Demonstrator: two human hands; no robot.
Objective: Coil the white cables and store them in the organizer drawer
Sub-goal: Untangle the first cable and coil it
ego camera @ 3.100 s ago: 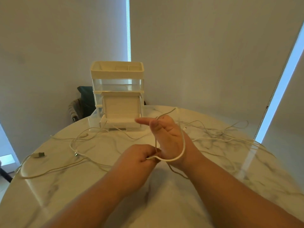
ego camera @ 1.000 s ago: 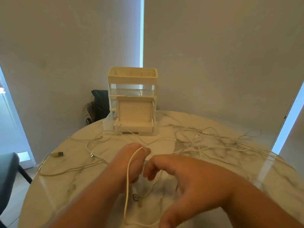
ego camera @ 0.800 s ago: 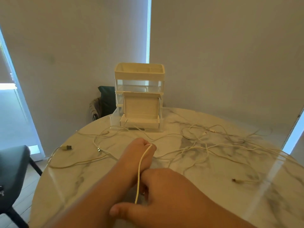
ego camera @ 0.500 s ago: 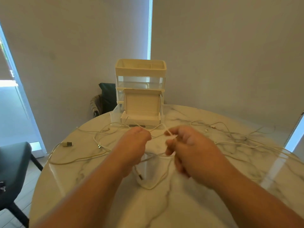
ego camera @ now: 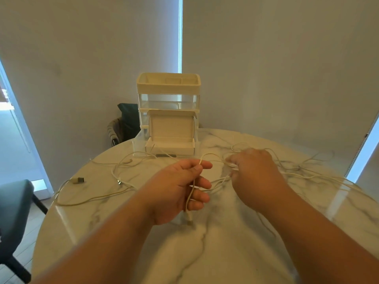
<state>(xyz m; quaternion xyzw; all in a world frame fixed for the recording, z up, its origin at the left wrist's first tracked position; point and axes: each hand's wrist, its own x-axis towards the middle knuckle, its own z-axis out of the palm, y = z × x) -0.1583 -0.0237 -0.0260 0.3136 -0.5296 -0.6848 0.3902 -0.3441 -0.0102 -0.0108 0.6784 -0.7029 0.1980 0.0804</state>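
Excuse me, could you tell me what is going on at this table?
A person is gathering white cables on a marble table. The left hand pinches one cable, its plug hanging below. The right hand grips strands from the tangle. The organizer stands behind them, its bottom drawer pulled out.

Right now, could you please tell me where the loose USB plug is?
In the head view the USB plug lies on the marble table near its left edge, left of the left hand.

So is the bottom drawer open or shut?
Open. The bottom drawer sticks out from the organizer toward the hands, its inside showing.
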